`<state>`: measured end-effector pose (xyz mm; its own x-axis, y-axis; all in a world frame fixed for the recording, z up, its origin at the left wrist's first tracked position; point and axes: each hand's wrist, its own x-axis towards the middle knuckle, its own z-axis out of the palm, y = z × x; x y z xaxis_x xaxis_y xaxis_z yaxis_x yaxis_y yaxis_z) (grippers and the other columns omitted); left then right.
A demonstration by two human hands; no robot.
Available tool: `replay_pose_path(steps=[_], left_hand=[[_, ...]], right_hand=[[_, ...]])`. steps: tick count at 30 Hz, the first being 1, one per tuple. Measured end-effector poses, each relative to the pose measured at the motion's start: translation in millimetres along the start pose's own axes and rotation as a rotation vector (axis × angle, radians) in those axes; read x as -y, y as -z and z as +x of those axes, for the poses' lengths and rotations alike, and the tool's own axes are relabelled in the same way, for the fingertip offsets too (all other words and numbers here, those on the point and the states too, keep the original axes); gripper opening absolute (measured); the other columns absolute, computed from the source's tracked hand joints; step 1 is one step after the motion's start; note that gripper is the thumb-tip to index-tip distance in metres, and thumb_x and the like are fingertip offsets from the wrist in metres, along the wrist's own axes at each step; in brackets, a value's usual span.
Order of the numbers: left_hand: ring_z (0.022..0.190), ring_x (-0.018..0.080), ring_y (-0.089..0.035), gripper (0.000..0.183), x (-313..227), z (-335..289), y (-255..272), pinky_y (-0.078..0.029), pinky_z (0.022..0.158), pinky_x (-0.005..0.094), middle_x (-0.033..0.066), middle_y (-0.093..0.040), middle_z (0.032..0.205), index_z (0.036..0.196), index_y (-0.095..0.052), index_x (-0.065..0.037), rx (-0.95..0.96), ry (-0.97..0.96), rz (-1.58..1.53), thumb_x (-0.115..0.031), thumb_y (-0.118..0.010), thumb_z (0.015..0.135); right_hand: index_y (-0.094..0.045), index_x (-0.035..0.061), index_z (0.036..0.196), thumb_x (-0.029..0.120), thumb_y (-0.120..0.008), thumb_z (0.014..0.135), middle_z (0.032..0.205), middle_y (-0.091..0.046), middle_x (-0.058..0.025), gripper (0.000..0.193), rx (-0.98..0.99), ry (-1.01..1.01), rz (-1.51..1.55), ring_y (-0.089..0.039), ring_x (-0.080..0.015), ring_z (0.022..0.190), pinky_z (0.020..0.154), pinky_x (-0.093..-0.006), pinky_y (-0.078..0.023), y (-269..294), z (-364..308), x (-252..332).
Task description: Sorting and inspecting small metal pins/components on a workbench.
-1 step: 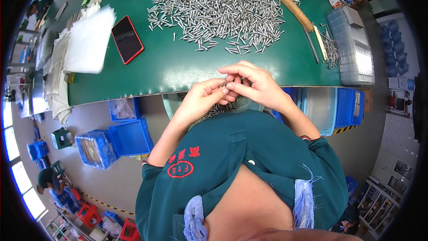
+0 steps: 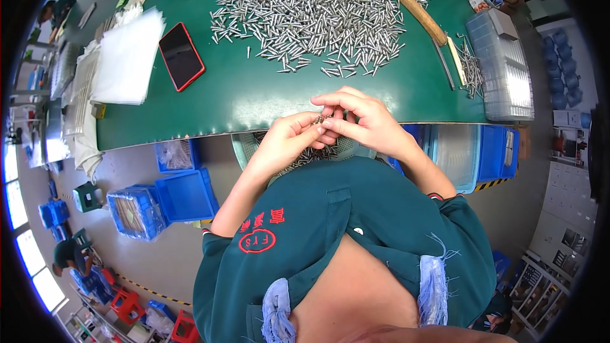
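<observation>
My left hand [image 2: 293,138] and my right hand [image 2: 361,119] meet at the front edge of the green table. Their thumbs and fingers are pinched together around small metal pins [image 2: 321,119], mostly covered by the fingertips. The right forefinger stretches out above them. Right below the hands, a pale green basket [image 2: 243,150] holds many dark-looking metal pins [image 2: 305,157], partly hidden by my hands and shirt. Beyond the hands, a large heap of silvery metal pins [image 2: 311,13] lies on the green table [image 2: 254,98].
Curved wooden bars [image 2: 416,9] flank the heap. To its left lie a red-edged phone [image 2: 182,57] and white sheets [image 2: 127,57]. Longer metal rods [image 2: 471,70] and a clear plastic box [image 2: 502,67] are at the right. Blue crates [image 2: 187,195] stand on the floor; a person [image 2: 68,253] sits far left.
</observation>
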<state>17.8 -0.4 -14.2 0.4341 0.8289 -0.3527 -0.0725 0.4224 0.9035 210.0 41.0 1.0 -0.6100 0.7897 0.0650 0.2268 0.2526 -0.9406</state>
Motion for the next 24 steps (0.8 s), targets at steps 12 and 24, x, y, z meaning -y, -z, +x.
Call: replay_pose_path(steps=[12,24], left_hand=[[0.093,0.0170,-0.064,0.032,-3,-3,7,-0.051,0.080,0.0277,0.0132,-0.065,0.104,0.123,-0.051,0.004,0.037,-0.071,-0.034,-0.007,-0.052,0.093],[0.095,0.0158,-0.062,0.033,-5,-13,39,-0.049,0.083,0.0266,0.0140,-0.065,0.108,0.124,-0.052,0.004,-0.174,-0.200,0.044,-0.011,-0.051,0.094]], right_hand=[[-0.066,0.0048,0.098,0.013,-0.061,0.089,0.085,-0.059,0.0014,0.013,-0.017,-0.352,0.469,-0.054,-0.0061,0.069,0.062,-0.0214,-0.045,3,4,-10],[-0.059,0.0046,0.102,0.019,-0.057,0.093,0.086,-0.057,-0.0006,0.017,0.059,-0.551,1.297,-0.050,-0.0057,0.072,0.061,-0.0200,-0.046,-5,-1,-34]])
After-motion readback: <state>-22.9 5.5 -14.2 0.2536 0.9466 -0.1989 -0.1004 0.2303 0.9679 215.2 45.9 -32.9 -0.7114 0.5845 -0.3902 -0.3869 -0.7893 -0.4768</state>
